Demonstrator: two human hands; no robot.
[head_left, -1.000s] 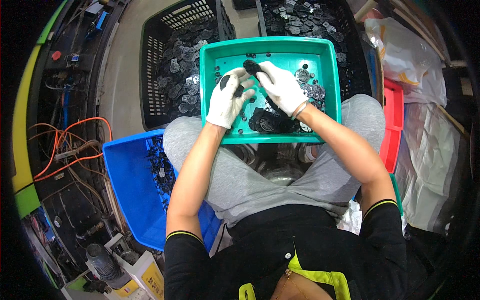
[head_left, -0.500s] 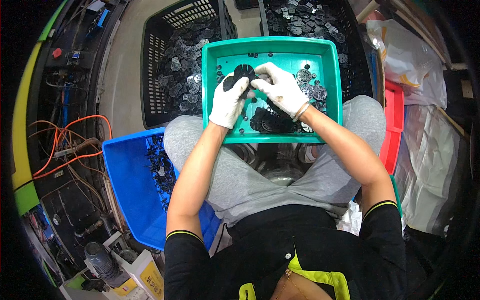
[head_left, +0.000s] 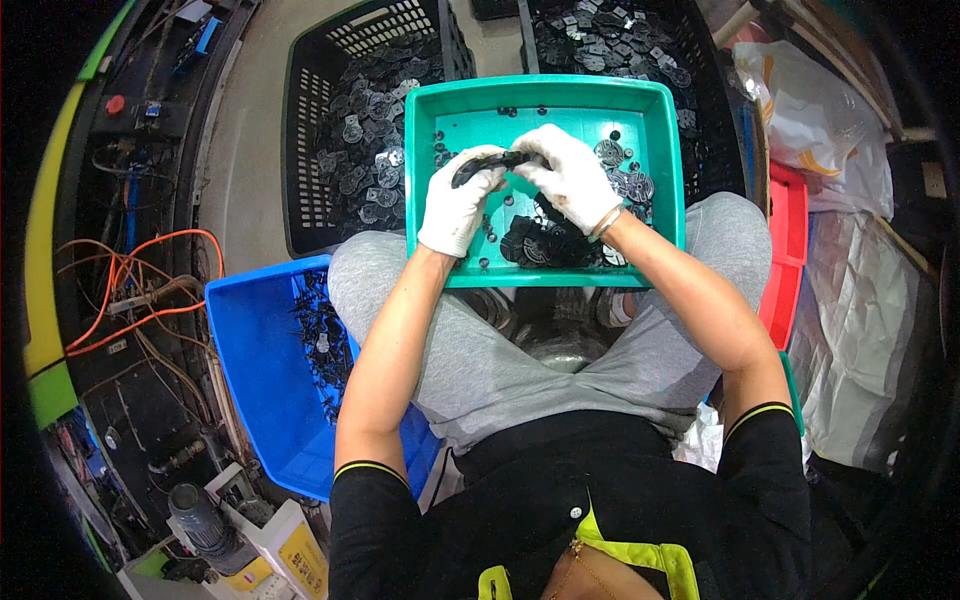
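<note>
Left hand (head_left: 458, 207) curls closed around a black part (head_left: 472, 172).

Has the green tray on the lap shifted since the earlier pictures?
No, not noticeably: the green tray lines up with the left black crate just as before.

Along the sitter's left runs a dark machine (head_left: 130, 415) — a yellow strip (head_left: 48, 250) down its outer edge, a red knob (head_left: 115, 105) farther up, an orange hose (head_left: 187, 233) looping loosely. A grey motor (head_left: 203, 522) sits near a white box (head_left: 283, 540). Opposite: a red bin (head_left: 787, 240), a white plastic bag (head_left: 830, 120) — and a pale wrinkled sheet (head_left: 858, 330).
</note>
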